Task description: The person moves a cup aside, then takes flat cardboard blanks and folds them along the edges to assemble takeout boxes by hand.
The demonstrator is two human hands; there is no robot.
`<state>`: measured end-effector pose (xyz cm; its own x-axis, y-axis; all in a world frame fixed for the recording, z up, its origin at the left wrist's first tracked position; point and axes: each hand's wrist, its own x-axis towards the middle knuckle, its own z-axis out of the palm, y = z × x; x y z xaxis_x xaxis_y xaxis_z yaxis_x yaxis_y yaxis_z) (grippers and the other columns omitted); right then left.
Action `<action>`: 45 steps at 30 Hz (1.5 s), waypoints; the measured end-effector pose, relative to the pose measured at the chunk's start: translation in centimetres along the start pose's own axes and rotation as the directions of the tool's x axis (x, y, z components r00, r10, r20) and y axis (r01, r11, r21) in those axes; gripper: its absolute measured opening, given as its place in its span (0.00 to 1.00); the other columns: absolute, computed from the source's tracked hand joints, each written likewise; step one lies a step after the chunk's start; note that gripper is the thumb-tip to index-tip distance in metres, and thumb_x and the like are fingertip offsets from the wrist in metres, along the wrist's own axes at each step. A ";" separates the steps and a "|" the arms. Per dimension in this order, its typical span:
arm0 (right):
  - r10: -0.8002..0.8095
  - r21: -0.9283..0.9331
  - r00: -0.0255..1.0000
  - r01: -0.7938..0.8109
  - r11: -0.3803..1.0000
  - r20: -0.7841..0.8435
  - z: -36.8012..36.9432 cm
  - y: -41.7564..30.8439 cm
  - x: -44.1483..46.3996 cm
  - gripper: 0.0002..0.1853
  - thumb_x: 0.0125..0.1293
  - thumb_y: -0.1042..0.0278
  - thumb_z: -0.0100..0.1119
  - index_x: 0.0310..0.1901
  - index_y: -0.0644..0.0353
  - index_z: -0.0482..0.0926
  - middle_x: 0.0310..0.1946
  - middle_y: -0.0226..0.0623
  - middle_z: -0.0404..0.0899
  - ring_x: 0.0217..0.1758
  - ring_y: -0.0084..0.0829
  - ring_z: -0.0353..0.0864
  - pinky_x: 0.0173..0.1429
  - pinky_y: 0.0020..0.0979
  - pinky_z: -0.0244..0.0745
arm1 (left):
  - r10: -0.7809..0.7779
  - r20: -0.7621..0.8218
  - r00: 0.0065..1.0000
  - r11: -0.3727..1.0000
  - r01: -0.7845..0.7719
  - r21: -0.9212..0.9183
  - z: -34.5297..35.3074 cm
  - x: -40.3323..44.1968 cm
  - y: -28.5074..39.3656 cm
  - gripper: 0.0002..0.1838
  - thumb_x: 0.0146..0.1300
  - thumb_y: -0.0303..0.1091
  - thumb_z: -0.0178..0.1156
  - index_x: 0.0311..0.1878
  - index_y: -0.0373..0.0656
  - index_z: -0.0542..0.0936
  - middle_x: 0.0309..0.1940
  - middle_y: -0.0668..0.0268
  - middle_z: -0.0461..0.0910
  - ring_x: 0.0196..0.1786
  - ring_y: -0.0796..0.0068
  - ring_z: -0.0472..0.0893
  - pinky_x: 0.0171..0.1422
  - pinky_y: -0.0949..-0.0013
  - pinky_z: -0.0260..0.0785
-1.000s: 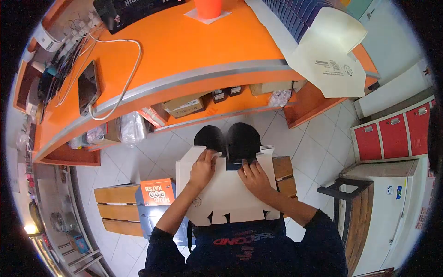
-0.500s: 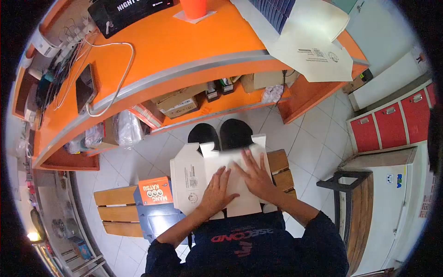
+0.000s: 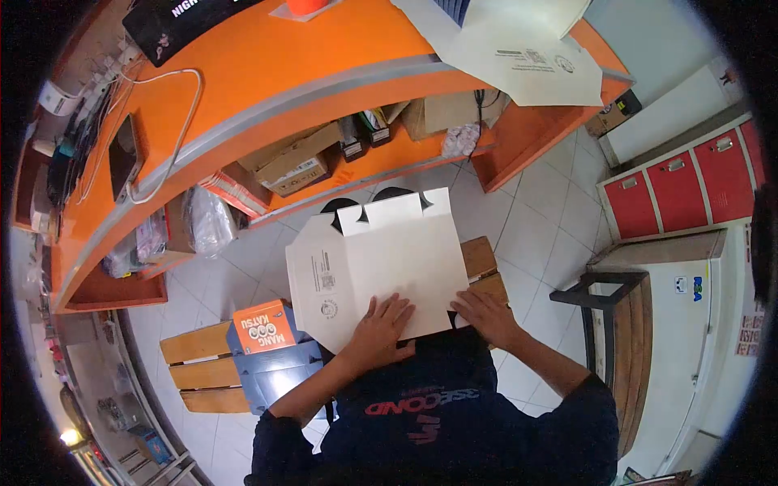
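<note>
A cream cardboard sheet (image 3: 397, 267) with cut flaps and small print on its left part lies across the person's lap. My left hand (image 3: 377, 330) rests flat on its near part, fingers spread. At the near right corner, my right hand (image 3: 485, 317) has its fingers bent over the sheet's edge; what its thumb does is hidden. Dark shoes (image 3: 393, 193) show in part beyond the far flaps.
An orange desk (image 3: 324, 57) curves ahead, bearing a phone (image 3: 126, 158) and a printed cream sheet (image 3: 527, 69). Left, an orange-and-blue box (image 3: 263, 328) sits on a slatted wooden bench (image 3: 198, 368). A wooden chair (image 3: 628, 348) stands right, near red lockers (image 3: 681, 190).
The sheet has shifted away from the body and its far flaps now cover more of the shoes. My right hand has moved from the sheet's middle to its near right corner.
</note>
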<state>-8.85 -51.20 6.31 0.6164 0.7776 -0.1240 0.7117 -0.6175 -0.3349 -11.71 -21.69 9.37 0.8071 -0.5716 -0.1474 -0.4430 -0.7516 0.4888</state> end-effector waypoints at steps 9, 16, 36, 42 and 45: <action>0.161 0.732 0.804 -0.590 0.341 0.573 -5.2 2.8 8.6 0.13 0.66 0.67 0.61 0.49 0.60 0.74 0.44 0.43 0.80 0.47 0.35 0.82 0.55 0.39 0.78 | -0.006 -0.196 0.981 0.998 0.019 0.061 0.9 0.9 -1.9 0.23 0.52 0.35 0.62 0.54 0.44 0.77 0.50 0.62 0.76 0.62 0.60 0.71 0.70 0.46 0.59; -0.336 0.699 0.867 -0.020 0.715 0.368 -7.7 -4.4 11.2 0.24 0.65 0.57 0.62 0.56 0.64 0.71 0.55 0.45 0.76 0.50 0.39 0.81 0.55 0.39 0.76 | -0.129 -0.187 0.974 0.979 0.155 0.133 -3.3 -2.4 -7.9 0.21 0.49 0.19 0.54 0.46 0.48 0.83 0.50 0.69 0.80 0.66 0.64 0.70 0.76 0.47 0.51; 0.500 -0.018 0.841 -0.514 0.858 -0.206 -6.3 -1.7 11.9 0.33 0.67 0.52 0.55 0.63 0.73 0.64 0.62 0.54 0.68 0.61 0.47 0.71 0.63 0.43 0.65 | -0.689 -0.255 0.679 0.653 0.428 -0.625 -0.5 -3.1 -7.9 0.32 0.61 0.33 0.63 0.65 0.33 0.61 0.50 0.41 0.76 0.57 0.42 0.76 0.59 0.55 0.68; 0.502 -0.057 0.837 -0.524 0.850 -0.217 -5.3 -3.3 10.4 0.34 0.62 0.59 0.61 0.65 0.71 0.63 0.69 0.50 0.56 0.67 0.50 0.60 0.66 0.53 0.57 | -0.679 -0.069 0.731 0.572 0.468 -0.674 -1.4 -3.8 -9.2 0.39 0.59 0.30 0.64 0.69 0.35 0.53 0.54 0.40 0.74 0.58 0.40 0.74 0.58 0.51 0.69; 0.553 -0.024 0.821 -0.561 0.827 -0.139 -5.0 -4.9 10.1 0.34 0.61 0.61 0.62 0.66 0.69 0.63 0.69 0.50 0.55 0.69 0.51 0.56 0.66 0.57 0.54 | -0.762 -0.147 0.630 0.623 0.653 -0.431 -2.1 -3.9 -7.3 0.42 0.56 0.31 0.66 0.70 0.35 0.54 0.58 0.40 0.69 0.62 0.41 0.71 0.61 0.51 0.67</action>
<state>-4.43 -40.87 11.38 0.9468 0.2806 -0.1578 0.2509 -0.9503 -0.1846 -10.84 -13.30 8.15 0.9038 0.2615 -0.3388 0.4193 -0.6991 0.5791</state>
